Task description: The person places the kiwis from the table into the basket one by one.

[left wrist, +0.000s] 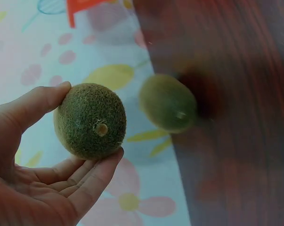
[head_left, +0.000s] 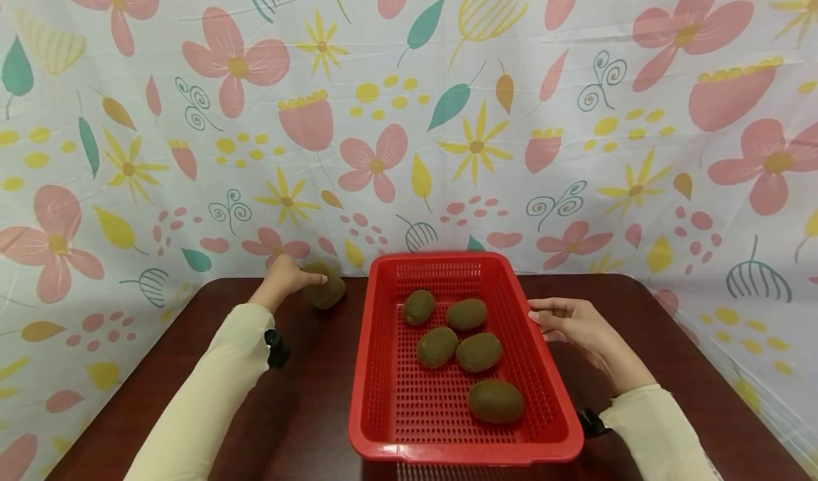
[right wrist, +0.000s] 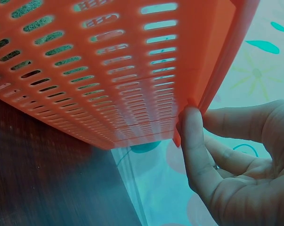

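In the left wrist view, my left hand point(left wrist: 43, 174) grips a brown fuzzy kiwi point(left wrist: 91, 121), thumb on one side and fingers on the other. A second kiwi point(left wrist: 167, 102) lies just beyond it by the table's back edge. From the head view, the left hand point(head_left: 285, 282) is left of a red plastic basket point(head_left: 361, 367), and the two kiwis overlap there. My right hand point(head_left: 578, 328) pinches the rim on the basket's right side, thumb against fingers, as the right wrist view shows. Several kiwis point(head_left: 495, 401) lie apart or touching on the basket's slotted floor.
A dark reddish-brown table point(head_left: 300, 403) carries the basket. Behind it hangs a white cloth point(head_left: 409, 111) printed with flowers and leaves, reaching down to the back edge. Dark bands point(head_left: 276, 348) circle both wrists. Part of the basket's slotted wall point(right wrist: 85, 61) fills the right wrist view.
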Available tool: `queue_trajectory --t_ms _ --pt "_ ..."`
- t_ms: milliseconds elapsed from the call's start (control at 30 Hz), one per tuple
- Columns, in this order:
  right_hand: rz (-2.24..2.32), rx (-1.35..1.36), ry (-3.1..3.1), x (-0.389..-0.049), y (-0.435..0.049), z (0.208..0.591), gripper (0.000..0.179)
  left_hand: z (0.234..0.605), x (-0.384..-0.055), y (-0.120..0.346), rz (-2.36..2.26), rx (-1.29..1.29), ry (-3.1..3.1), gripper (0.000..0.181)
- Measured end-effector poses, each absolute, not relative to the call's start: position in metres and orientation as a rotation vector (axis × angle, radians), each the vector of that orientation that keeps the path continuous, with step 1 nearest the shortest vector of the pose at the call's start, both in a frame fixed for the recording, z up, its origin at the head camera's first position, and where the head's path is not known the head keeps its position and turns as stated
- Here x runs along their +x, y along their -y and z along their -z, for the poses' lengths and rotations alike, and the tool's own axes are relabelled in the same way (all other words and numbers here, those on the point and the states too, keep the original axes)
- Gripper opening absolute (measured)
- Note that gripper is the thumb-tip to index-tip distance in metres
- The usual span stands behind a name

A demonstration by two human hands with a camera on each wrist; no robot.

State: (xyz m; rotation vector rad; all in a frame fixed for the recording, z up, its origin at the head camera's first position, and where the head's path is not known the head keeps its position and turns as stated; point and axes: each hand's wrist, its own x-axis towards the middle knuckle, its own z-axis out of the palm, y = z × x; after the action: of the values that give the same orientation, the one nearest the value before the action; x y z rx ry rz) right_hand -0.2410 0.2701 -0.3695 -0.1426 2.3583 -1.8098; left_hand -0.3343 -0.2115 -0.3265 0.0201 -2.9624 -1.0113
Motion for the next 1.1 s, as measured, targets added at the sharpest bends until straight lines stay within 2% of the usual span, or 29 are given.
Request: queue_trajectory --t_ms 67,300,500,633,767,800,900,933,1033,1100 --pt "1.811 -0.142 -2.355 -0.241 -0.27 0.369 0.059 0.321 -0.334 0.207 1.02 0.015 2.966 0.049" --pt "1.81 -0.139 -2.356 -0.241 -0.271 0.369 0.06 0.302 -0.328 0.19 1.039 -0.06 2.96 0.059" --pt "1.811 -0.136 -2.357 -0.24 -0.27 0.369 0.06 0.286 -0.318 0.168 1.088 -0.14 2.972 0.051" --pt "1.809 -0.138 -2.357 -0.241 -0.27 0.369 0.06 0.278 -0.315 0.153 1.077 -0.213 2.943 0.057" --pt "1.805 -0.145 -2.361 -0.242 -0.27 0.369 0.058 0.272 -0.311 0.138 1.035 -0.252 2.967 0.037" --pt "1.806 -0.143 -2.362 -0.243 -0.27 0.37 0.058 0.27 -0.31 0.134 1.015 -0.273 2.982 0.038" --pt "1.804 -0.137 -2.365 -0.243 -0.27 0.37 0.058 0.265 -0.304 0.122 0.981 -0.353 3.019 0.058" --pt "1.803 -0.135 -2.366 -0.243 -0.271 0.37 0.058 0.264 -0.303 0.118 0.963 -0.392 3.025 0.058" --pt "1.802 -0.134 -2.367 -0.243 -0.271 0.37 0.058 0.261 -0.298 0.106 0.917 -0.489 3.042 0.05" --pt "1.804 -0.135 -2.366 -0.243 -0.271 0.37 0.058 0.261 -0.294 0.098 0.899 -0.564 3.047 0.038"
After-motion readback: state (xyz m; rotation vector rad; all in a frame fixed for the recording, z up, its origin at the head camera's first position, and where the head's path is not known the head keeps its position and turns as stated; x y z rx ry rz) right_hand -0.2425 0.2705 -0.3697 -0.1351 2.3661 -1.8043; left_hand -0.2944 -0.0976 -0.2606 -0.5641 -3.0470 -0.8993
